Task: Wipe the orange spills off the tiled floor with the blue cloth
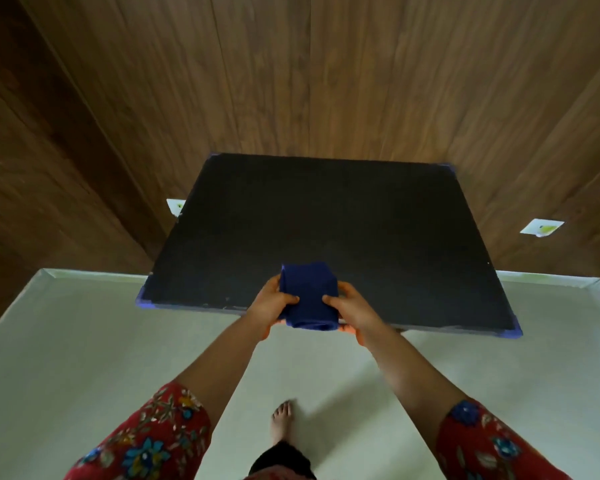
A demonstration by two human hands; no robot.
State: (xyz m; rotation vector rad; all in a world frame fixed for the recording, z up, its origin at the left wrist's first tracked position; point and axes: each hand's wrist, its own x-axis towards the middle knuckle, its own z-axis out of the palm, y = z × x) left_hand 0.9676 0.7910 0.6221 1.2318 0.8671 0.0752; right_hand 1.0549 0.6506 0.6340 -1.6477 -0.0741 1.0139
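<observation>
Folded blue cloth [308, 295] between left hand [270, 304] and right hand [353, 308], above black table [326, 216].

The cloth [308, 295] in my hands is a deep, plain navy blue. The table top [326, 230] under it is flat black, with blue-violet tape at its corners and near edge. My sleeves [146, 441] are red, patterned with blue, yellow and pale flowers. The floor [84, 358] near me is a pale grey-green, unpatterned. The far wall [291, 71] is brown wood with darker grain, and two white squares with yellow-green marks sit on it, left [176, 205] and right [541, 227].
</observation>
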